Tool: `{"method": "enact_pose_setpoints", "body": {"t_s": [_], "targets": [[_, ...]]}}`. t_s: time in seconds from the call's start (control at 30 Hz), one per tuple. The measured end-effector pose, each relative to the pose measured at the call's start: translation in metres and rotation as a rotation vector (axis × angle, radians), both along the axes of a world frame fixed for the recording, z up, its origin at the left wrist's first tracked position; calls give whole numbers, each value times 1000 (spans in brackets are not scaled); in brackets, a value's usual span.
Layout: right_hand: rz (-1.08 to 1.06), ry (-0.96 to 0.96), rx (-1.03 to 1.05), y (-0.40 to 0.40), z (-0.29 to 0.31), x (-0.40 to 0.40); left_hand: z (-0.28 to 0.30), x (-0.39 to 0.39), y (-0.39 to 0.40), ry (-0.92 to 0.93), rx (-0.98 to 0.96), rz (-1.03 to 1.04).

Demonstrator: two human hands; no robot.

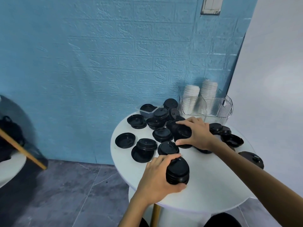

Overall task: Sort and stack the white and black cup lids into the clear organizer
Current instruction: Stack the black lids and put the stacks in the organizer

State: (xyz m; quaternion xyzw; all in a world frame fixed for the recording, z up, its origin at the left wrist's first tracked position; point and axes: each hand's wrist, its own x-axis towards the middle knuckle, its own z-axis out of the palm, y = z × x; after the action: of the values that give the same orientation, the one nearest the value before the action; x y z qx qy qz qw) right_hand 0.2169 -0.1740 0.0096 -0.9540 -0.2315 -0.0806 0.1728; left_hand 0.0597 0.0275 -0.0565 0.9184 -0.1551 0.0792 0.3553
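Fingers (164,158) of the left hand (157,177) curl over the top of a short stack of glossy black plastic cup lids (177,171), with the thumb pressed against its near edge, so the stack is gripped from both sides just above the round white tabletop (213,185). The right hand (196,131) reaches further in, its fingers and thumb spread wide and curved around another black domed lid (182,134) in the middle of the pile, index finger at the far rim and thumb at the near rim.

Loose black lids (146,146) lie scattered around both hands, some dome up with raised sip spouts, some flipped to show their hollow ribbed undersides, several overlapping in small heaps. One single upturned lid (125,140) sits apart near the left edge of the table. A small clear rectangular tub (147,110) at the back holds one more lid.

At the far right edge of the table stands the clear ribbed plastic organizer (213,107), divided into compartments; two tall stacks of matte white lids (200,94) stand upright in its rear sections, while the front curved section looks transparent with nothing dark in it.

Behind the table is a blue wall with an embossed brick texture (114,54), and below is grey marbled flooring (73,194).
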Motion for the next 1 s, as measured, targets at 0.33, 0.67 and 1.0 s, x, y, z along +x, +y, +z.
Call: {"method": "enact_pose_setpoints", "body": {"t_s": [0.33, 0.67, 1.0], "targets": [[74, 54, 143, -7, 4, -2, 0, 0, 0, -18, -11, -5], [66, -15, 483, -17, 21, -34, -3, 1, 1, -5, -7, 4], [166, 159, 1188, 2, -18, -121, -3, 4, 1, 24, -100, 14]]}}
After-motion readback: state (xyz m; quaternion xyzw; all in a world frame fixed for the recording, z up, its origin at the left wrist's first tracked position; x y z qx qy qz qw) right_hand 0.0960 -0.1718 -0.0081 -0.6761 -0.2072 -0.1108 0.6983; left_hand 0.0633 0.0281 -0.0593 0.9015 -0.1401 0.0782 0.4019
